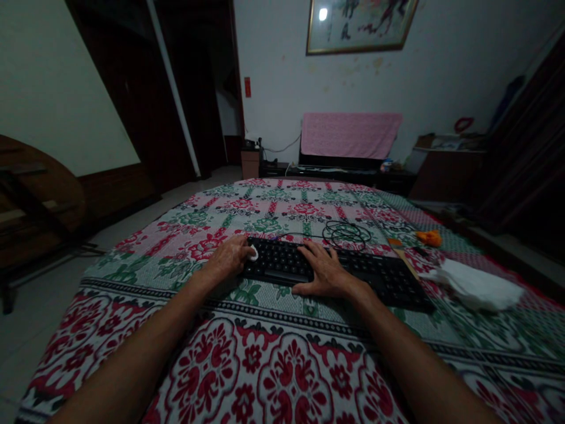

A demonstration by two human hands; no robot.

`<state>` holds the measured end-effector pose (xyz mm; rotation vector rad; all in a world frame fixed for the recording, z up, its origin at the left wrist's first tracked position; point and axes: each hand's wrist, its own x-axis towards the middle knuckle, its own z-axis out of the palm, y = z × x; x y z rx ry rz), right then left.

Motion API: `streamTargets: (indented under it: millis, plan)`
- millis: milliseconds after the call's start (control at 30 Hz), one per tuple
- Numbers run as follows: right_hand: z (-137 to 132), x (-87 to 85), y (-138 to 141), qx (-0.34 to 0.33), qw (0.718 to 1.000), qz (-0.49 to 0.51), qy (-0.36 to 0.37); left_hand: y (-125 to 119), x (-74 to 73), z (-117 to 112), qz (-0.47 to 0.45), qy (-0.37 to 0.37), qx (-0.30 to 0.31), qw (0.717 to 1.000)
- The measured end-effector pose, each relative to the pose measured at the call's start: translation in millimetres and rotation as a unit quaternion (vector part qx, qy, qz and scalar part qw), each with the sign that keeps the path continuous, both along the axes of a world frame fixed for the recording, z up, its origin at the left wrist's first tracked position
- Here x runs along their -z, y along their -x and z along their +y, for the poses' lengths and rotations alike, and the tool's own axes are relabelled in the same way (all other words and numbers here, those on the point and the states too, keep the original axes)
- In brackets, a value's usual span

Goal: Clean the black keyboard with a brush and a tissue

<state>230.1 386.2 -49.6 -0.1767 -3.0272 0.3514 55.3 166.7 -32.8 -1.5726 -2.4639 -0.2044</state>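
A black computer keyboard lies on the patterned cloth in front of me, its right end angled nearer to me. At its left end, my left hand is closed, pinching a small white wad against the keys; whether it is tissue or cotton I cannot tell. My right hand rests across the middle of the keyboard with fingers spread and the thumb along its near edge. Behind the keyboard lies its loosely coiled black cable.
Right of the keyboard lie a flat brush, an orange crumpled item and white tissue. Floral cloth covers the surface. Beyond stand a low cabinet and a screen under a pink towel. A round wooden tabletop leans at left.
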Motion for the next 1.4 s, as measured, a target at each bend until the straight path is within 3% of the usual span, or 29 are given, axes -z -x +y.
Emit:
streamTargets:
  millis: [267,467,700,933,1200,1400]
  plan:
    - [1,0.6,0,0.001,1.000,0.004,-0.002,9,5.4,-3,0.007,-0.024,-0.055,0.998]
    - [1,0.4,0,0.000,1.000,0.001,-0.004,-2,6.8,5,0.000,-0.012,0.006,1.000]
    - [1,1.1,0,-0.002,1.000,0.006,-0.001,16,8.7,-5,0.005,-0.031,-0.100,0.994]
    - [0,0.0,0,0.002,1.000,0.004,-0.007,10,14.9,7,-0.005,-0.026,-0.035,0.999]
    - [0,0.5,0,0.002,1.000,0.000,-0.014,29,18.0,-10,-0.006,-0.083,-0.111,0.990]
    - [-1,-2.3,-1,0.005,1.000,0.000,-0.014,25,19.9,-6,-0.024,-0.056,-0.038,0.997]
